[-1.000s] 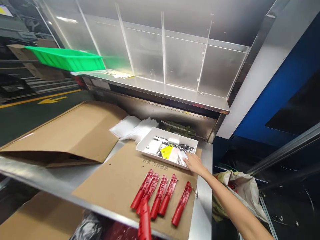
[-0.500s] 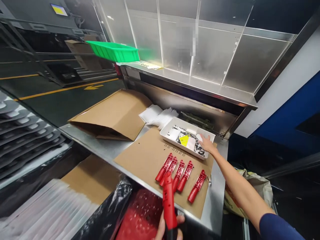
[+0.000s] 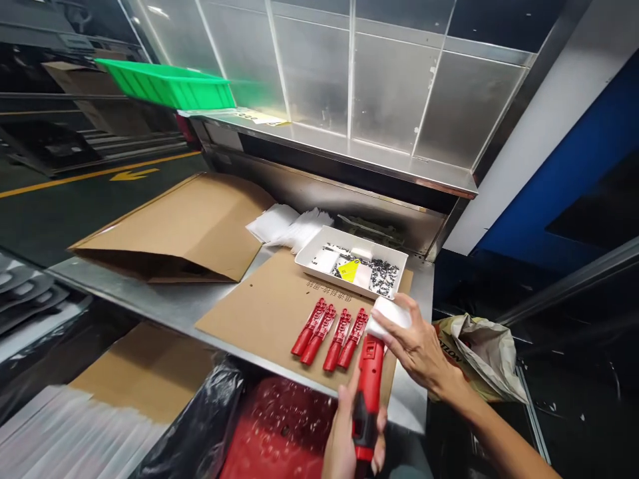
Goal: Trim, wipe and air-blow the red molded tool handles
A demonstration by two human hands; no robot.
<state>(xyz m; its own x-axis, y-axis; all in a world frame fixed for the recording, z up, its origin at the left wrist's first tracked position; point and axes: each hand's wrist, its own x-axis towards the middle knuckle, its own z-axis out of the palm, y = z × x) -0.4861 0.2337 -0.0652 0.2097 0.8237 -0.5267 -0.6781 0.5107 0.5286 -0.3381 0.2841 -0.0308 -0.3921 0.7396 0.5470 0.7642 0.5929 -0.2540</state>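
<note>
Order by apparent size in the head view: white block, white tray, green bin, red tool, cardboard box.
1. Cardboard box
2. Green bin and white tray: too alike to rank
3. Red tool, partly covered
4. White block, partly covered

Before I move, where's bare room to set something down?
Nearly bare: the cardboard sheet between the carton and four red pieces, and the upper ledge right of the printed sheet. Crowded: the white tray, and the near right around the left hand and right hand.

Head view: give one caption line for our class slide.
The left hand grips a red-and-black handle while the right hand holds a white pad at the handle's top.
</note>
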